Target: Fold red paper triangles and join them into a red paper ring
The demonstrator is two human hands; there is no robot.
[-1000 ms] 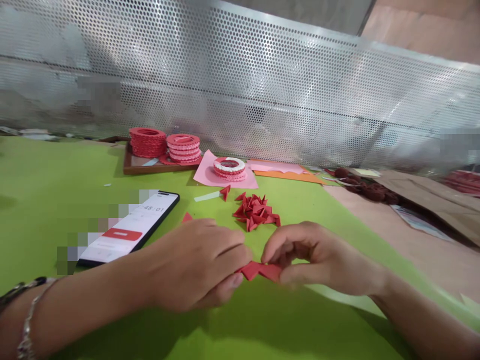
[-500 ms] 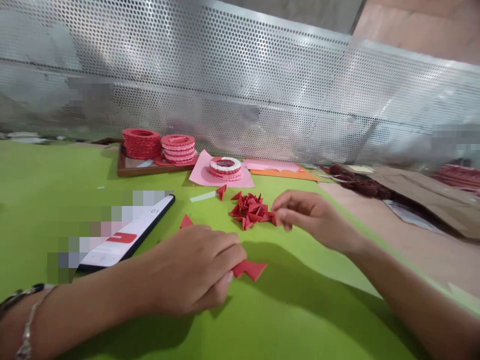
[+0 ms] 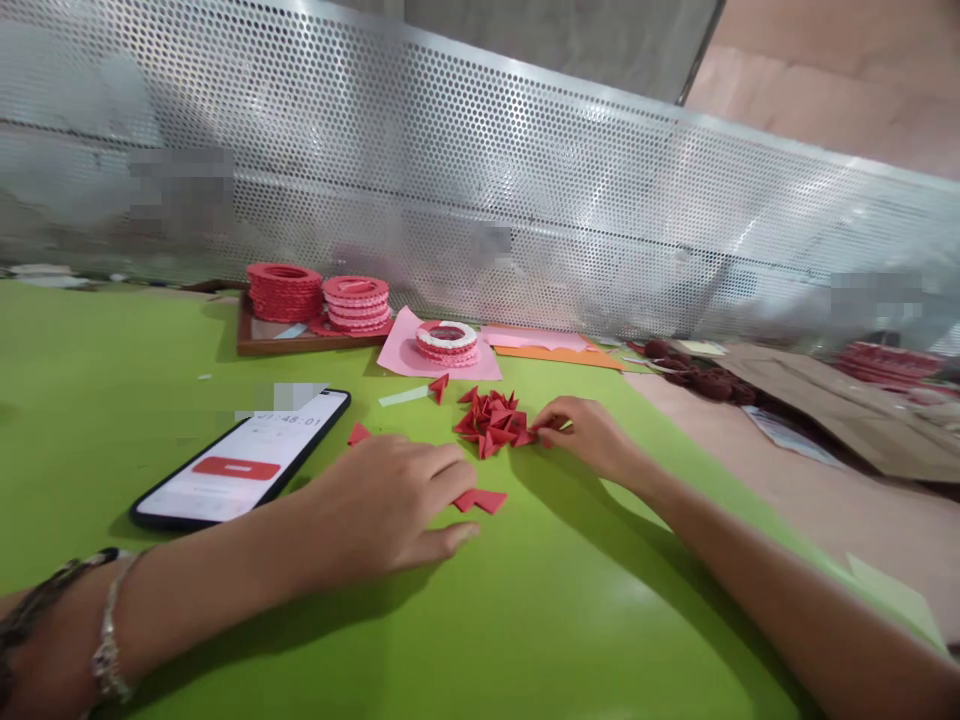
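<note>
My left hand hovers low over the green table, its thumb spread from the fingers. A folded red paper piece lies at its fingertips, the near end partly hidden by them. A small heap of folded red paper triangles sits just beyond. My right hand is at the heap's right edge, thumb and forefinger pinched on a red paper triangle there. Another red triangle shows behind my left hand, and one more stands beside a pale paper strip.
A phone lies at left by my forearm. Behind are a brown tray with stacked red and pink rings, and a ring stack on pink paper. Brown cardboard lies right; a perforated metal screen stands behind.
My right hand has moved left to the heap's edge and pinched. My left thumb has come away from its fingers, and the red piece there sits slightly farther back and left.
</note>
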